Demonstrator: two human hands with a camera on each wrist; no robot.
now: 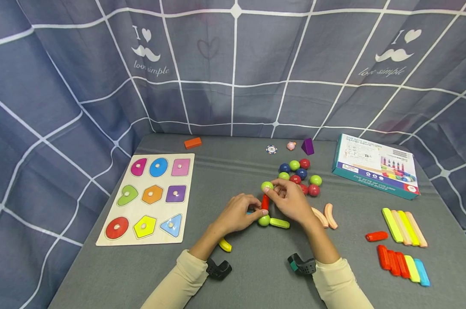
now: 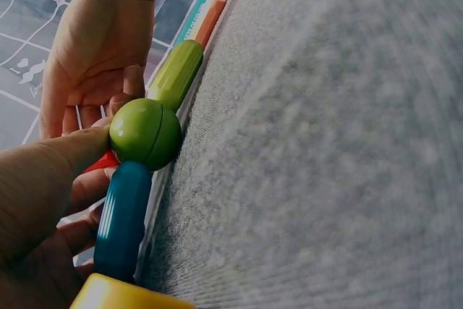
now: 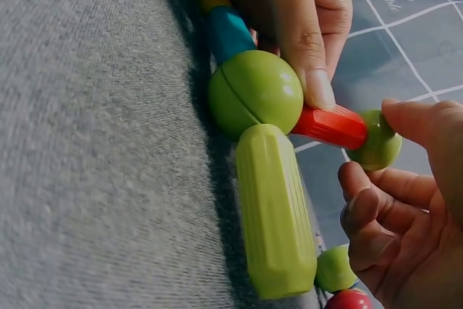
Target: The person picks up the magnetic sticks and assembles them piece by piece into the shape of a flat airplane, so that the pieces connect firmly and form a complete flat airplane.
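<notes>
My left hand (image 1: 238, 213) grips a red ridged stick (image 1: 265, 201) between thumb and fingers. At the stick's far end, a small green ball (image 1: 267, 186) is pinched by my right hand (image 1: 293, 201). The near end of the red stick meets another green ball (image 3: 255, 95), which lies on the grey cloth. A yellow-green stick (image 1: 280, 223) joins that ball on the right. On its left a blue stick (image 2: 121, 215) joins it, partly hidden under my left hand in the head view. A yellow curved piece (image 1: 225, 245) continues past the blue one.
Several red, blue and green balls (image 1: 315, 180) lie beyond my right hand. Peach curved pieces (image 1: 330, 216) and rows of coloured sticks (image 1: 404, 262) are to the right. A boxed set (image 1: 376, 167) stands back right; a shape puzzle board (image 1: 140, 221) lies left.
</notes>
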